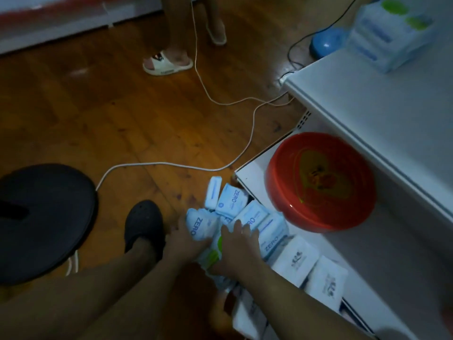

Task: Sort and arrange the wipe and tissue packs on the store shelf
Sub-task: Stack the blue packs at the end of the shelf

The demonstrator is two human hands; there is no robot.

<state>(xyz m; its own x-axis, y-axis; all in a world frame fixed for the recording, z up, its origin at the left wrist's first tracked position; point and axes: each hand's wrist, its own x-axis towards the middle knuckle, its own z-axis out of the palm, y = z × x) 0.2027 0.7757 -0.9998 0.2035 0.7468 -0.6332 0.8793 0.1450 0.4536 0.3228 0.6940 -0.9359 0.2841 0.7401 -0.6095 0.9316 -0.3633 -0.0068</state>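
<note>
Several blue-and-white wipe packs marked ZERO (231, 200) lie in a heap on the wooden floor by the corner of the low white shelf (255, 175). My left hand (182, 238) grips one ZERO pack (198, 223) at the heap's left side. My right hand (236, 246) lies over a green-and-white pack (215, 252), fingers curled onto the packs. Two white tissue packs (296, 261) with dark print stand on the low shelf to the right of my hands. A bundle of blue packs (389, 33) sits on the upper shelf at top right.
A red plastic basin (321, 180) stands on the low shelf under the upper white shelf (367, 106). A white cable (220, 99) snakes across the floor. A black round stool (44, 222) is at left, my black shoe (143, 224) beside it. Another person's sandalled feet (169, 61) stand at top.
</note>
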